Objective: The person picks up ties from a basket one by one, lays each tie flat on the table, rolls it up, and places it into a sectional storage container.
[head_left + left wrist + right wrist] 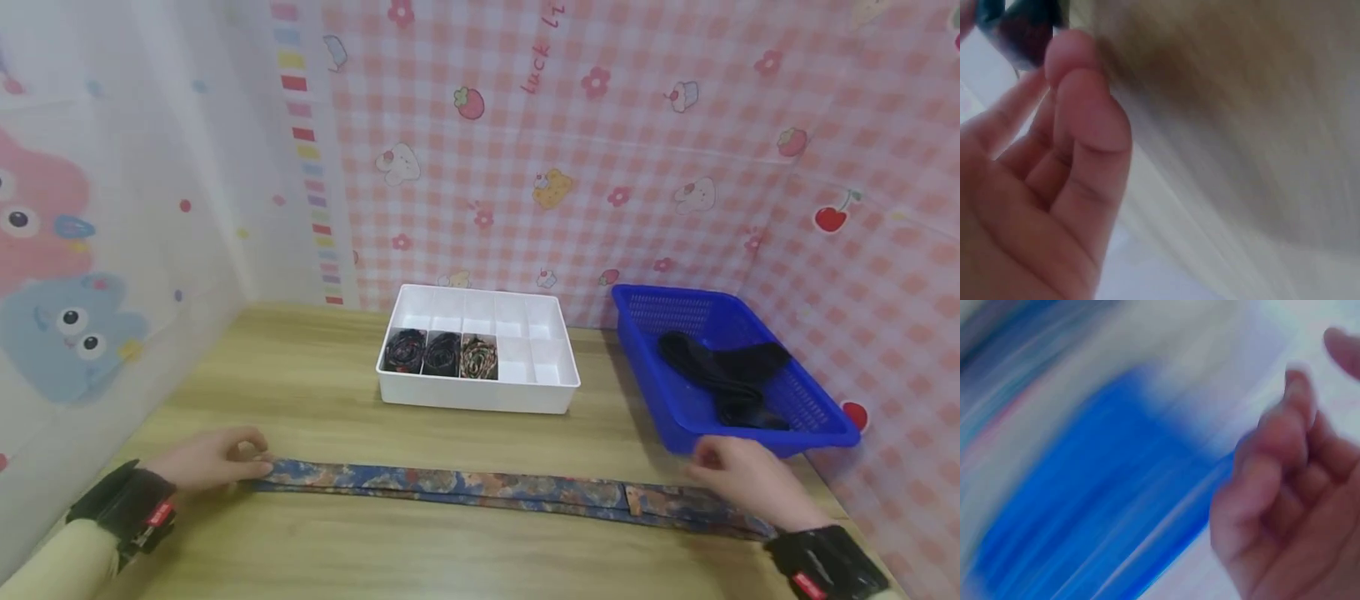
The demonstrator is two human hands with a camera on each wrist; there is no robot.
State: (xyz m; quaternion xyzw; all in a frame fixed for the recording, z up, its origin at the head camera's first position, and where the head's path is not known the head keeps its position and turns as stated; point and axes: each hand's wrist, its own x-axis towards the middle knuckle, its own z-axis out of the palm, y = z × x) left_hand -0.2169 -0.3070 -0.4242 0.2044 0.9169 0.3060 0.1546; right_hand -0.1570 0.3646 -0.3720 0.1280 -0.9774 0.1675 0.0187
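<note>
A blue necktie (450, 486) with a brown and grey floral pattern lies stretched across the table, doubled along its length. At its left end my left hand (213, 458) pinches the fabric between thumb and fingers; in the left wrist view a dark bit of the necktie (1022, 34) shows at the fingertips. Over the right part of the necktie hovers my right hand (750, 479), its fingers loosely bent. In the right wrist view that hand (1291, 487) holds nothing, with thumb and fingers apart; the background there is blurred.
Behind the necktie stands a white compartment box (480, 396); three front-left compartments hold rolled patterned fabric (441, 354). A blue plastic basket (652, 392) at the right contains dark fabric pieces (720, 375). Cloth-covered walls (562, 233) border the wooden table (300, 367).
</note>
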